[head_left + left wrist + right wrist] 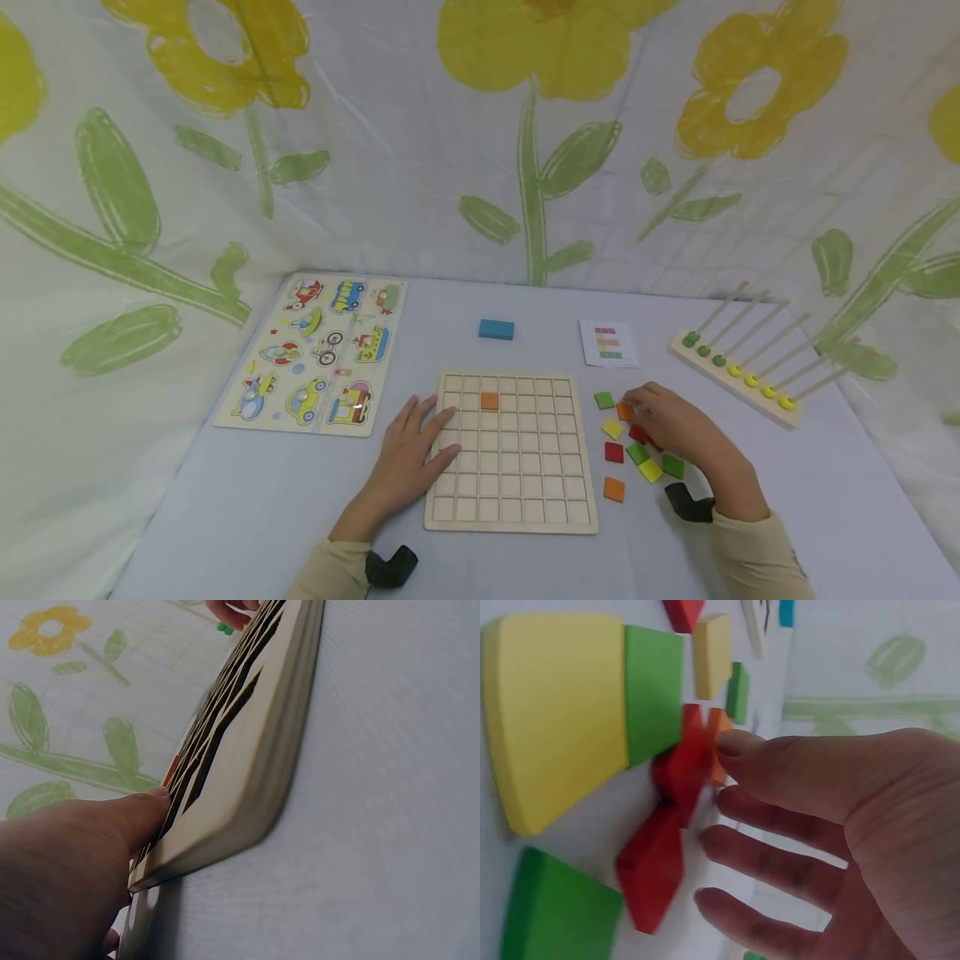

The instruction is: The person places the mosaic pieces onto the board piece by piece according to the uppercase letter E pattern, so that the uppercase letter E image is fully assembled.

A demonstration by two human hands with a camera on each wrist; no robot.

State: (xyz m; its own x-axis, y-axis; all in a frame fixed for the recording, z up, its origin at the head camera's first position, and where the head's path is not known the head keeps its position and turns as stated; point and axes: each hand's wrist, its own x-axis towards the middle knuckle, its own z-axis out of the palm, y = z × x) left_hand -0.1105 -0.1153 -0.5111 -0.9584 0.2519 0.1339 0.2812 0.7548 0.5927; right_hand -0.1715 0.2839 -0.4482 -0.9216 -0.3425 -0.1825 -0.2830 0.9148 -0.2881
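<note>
A wooden grid board [512,527] lies flat in the middle of the table, with one orange tile [490,401] in a cell near its top. My left hand [411,454] rests spread on the board's left edge; in the left wrist view the thumb [142,810] lies over the rim. To the right of the board, my right hand [671,421] pinches another orange tile [718,761] at the thumb tip, its far fingertip hidden. Around it lie loose red tiles [656,862], green tiles [654,694] and yellow tiles [559,705].
A vehicle puzzle board [300,367] lies at the left. Toward the back are a blue block [497,329] and a card with a coloured pattern [610,343]. A wooden peg stand with green and yellow beads [738,383] is at the right. A flowered cloth hangs behind.
</note>
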